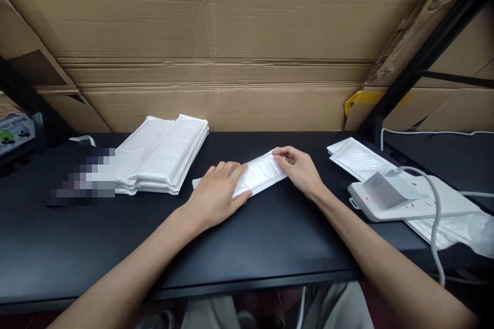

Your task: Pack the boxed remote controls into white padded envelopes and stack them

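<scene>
A narrow white padded envelope (259, 175) lies slanted on the black table in front of me. My left hand (216, 191) holds its left part from above, fingers over the far side and thumb along the near edge. At the envelope's right end, my right hand (296, 164) pinches the far corner between thumb and fingers. The left end is mostly covered by my left hand, with only a small corner showing.
Two stacks of white padded envelopes (170, 151) lie back left, beside a pixelated patch. On the right, a white power strip (419, 198) with a plugged-in adapter (389, 190) rests on more white envelopes (360, 157). A white cable (438, 216) hangs over the front edge. Cardboard (216, 36) walls the back.
</scene>
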Motion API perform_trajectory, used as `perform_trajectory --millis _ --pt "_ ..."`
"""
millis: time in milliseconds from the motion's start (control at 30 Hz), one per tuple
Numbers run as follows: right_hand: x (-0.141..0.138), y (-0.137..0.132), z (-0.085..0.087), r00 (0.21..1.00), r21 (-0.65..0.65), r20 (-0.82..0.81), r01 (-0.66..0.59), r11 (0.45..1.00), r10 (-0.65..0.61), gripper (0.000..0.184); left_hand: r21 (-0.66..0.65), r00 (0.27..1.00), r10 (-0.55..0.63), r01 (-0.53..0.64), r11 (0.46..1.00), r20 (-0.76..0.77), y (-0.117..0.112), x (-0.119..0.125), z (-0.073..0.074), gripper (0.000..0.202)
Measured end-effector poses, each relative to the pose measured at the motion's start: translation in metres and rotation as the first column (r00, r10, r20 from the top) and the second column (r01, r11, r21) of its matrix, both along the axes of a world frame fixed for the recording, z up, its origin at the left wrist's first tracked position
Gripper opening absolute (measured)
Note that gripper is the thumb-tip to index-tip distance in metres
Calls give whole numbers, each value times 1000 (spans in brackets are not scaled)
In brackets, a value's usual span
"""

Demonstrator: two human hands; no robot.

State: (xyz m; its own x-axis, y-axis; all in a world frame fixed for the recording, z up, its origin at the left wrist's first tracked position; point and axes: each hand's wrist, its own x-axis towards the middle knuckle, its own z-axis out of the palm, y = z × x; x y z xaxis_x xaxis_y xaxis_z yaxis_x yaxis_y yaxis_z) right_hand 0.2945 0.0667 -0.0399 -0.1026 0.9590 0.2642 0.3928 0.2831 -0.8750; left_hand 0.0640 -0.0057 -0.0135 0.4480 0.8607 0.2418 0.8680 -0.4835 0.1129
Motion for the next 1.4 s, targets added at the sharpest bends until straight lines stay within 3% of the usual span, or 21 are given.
perform_trajectory --millis 133,300,467,700,833,967,1067,1133,1200,1300,1400 --pt "4 2 2 989 92 126 72 993 -83 19 -20 1000 16 -17 1000 -11 1 -3 1 48" --pt "4 2 4 980 134 152 107 985 -128 16 -64 999 40 -40 997 -9 1 -5 3 53" --pt "16 11 0 950 189 179 224 956 -258 15 -106 998 61 -60 993 14 -1 -5 7 55" --pt "28 16 -5 936 205 165 275 939 -311 18 -215 983 159 -137 967 90 -6 1 18 62" --pt "29 16 -6 933 205 179 274 939 -311 19 -182 971 195 -169 969 138 -11 -4 33 61" --pt "27 16 -7 939 193 203 241 951 -279 18 -16 924 359 -360 933 131 -9 -34 63 63" --pt "26 14 -7 943 164 224 211 964 -245 18 140 838 534 -546 826 112 3 -75 87 67" --pt "26 13 -7 946 150 233 194 970 -225 18 170 773 629 -632 756 81 15 -105 95 72" --pt "26 13 -7 947 145 240 180 973 -211 18 173 729 683 -680 712 56 28 -132 94 76" --pt "26 13 -7 946 132 255 174 976 -203 18 60 774 629 -626 777 -71 43 -157 77 73" --pt "25 13 -7 944 119 267 170 978 -196 18 44 781 618 -617 786 -91 46 -161 60 70"
